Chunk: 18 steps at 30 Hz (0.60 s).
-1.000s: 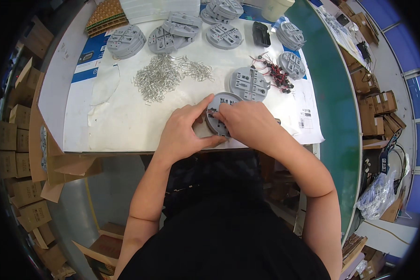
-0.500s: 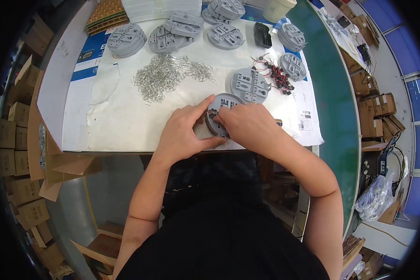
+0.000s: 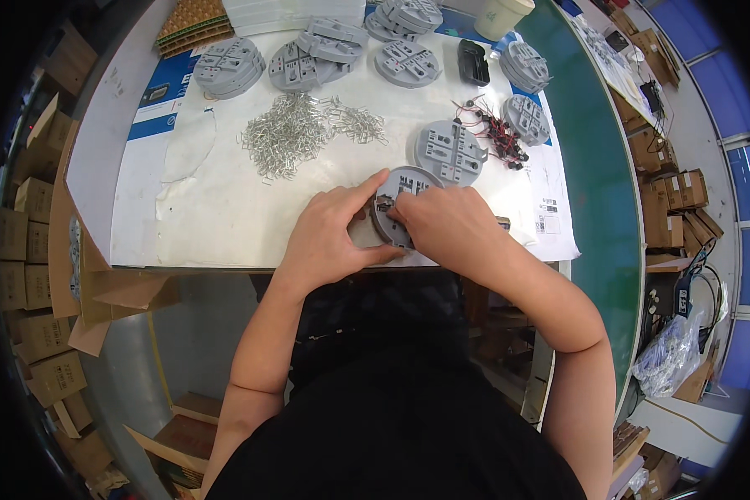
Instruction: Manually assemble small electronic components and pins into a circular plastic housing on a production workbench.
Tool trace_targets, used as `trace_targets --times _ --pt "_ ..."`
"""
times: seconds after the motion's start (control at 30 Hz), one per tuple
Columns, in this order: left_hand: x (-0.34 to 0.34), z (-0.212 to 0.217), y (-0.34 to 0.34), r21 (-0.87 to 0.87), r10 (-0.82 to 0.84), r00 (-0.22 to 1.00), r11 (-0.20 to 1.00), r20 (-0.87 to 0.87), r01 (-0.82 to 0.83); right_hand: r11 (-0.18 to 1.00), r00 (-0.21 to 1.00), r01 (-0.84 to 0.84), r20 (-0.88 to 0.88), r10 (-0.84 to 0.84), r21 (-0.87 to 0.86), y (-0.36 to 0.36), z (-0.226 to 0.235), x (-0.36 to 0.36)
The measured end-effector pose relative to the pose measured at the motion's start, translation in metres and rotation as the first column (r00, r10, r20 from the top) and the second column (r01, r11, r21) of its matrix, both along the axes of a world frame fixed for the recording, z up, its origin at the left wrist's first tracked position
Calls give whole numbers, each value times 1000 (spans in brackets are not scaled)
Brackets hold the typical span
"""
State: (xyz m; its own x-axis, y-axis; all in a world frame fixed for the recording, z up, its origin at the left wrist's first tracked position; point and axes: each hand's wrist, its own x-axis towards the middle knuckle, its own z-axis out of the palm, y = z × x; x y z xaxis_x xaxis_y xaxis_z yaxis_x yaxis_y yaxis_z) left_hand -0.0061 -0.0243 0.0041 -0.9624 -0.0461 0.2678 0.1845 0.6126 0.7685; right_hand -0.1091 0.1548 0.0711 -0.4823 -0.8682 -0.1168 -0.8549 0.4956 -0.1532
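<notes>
A round grey plastic disc (image 3: 407, 177) with slots and raised fittings is tilted up at the table's front edge. My left hand (image 3: 325, 237) grips its left rim, index finger at the top and thumb at the lower edge. My right hand (image 3: 454, 225) lies over the disc's right side. Its fingertips are closed and pressed on the disc's face near the left rim; whatever they pinch is hidden. Another grey disc (image 3: 448, 152) lies flat just beyond. A pile of small bent metal pins (image 3: 283, 137) sits to the left, and red-and-black wired parts (image 3: 502, 137) lie to the right.
Stacked grey discs (image 3: 229, 67) line the back, with more discs (image 3: 527, 118) at the right. A black tray (image 3: 473, 62) and a pale cup (image 3: 502, 17) stand behind. Cardboard boxes (image 3: 54, 337) are piled on the left floor. A small cylinder (image 3: 503, 222) shows beside my right wrist.
The view has shifted slightly. Both hands keep almost the same hold on the disc, with my right fingertips still pressed on its face.
</notes>
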Motion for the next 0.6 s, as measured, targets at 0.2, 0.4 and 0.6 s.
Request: trace_targets --times 0.2,0.4,0.6 --pt "-1 5 -1 -32 -33 999 999 7 33 992 998 30 49 -36 124 0 6 -6" --pt "-2 -12 -6 229 -3 1000 973 14 -1 818 996 -9 67 58 -575 37 -26 13" --pt "-5 23 8 61 36 998 998 -52 -33 569 953 13 -163 -256 -822 63 -21 -1"
